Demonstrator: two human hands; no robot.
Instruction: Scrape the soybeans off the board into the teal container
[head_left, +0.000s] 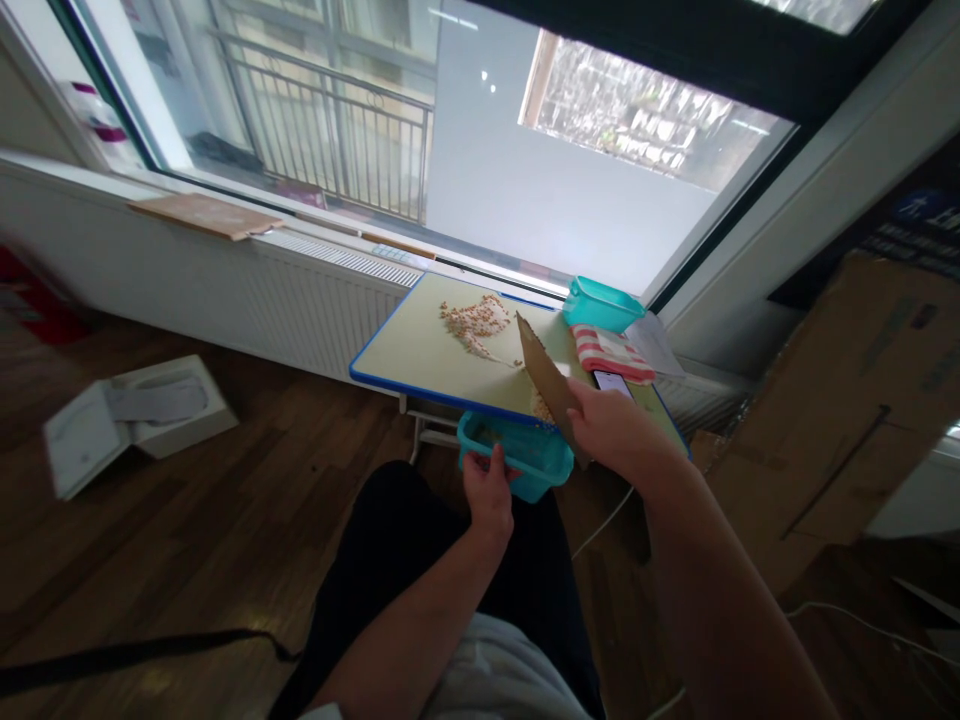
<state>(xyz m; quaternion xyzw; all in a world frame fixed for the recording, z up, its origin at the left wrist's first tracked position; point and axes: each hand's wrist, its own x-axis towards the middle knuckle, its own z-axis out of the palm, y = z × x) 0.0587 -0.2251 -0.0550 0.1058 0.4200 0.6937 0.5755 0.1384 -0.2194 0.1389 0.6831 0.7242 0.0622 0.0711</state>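
Observation:
My right hand grips a flat piece of cardboard, held on edge over the front part of a small table with a blue rim. Beside the cardboard's lower end, pale grains lie at the table's front edge. My left hand is closed on the near rim of a turquoise plastic basket, held just below that edge above my lap. Farther back on the tabletop spreads a pile of mixed brown and whitish grains, with a thin trail running toward the cardboard.
At the table's right stand a second turquoise basket, a red-and-white striped cloth and a phone. A radiator runs under the window. An open white box lies on the floor at left; large cardboard leans at right.

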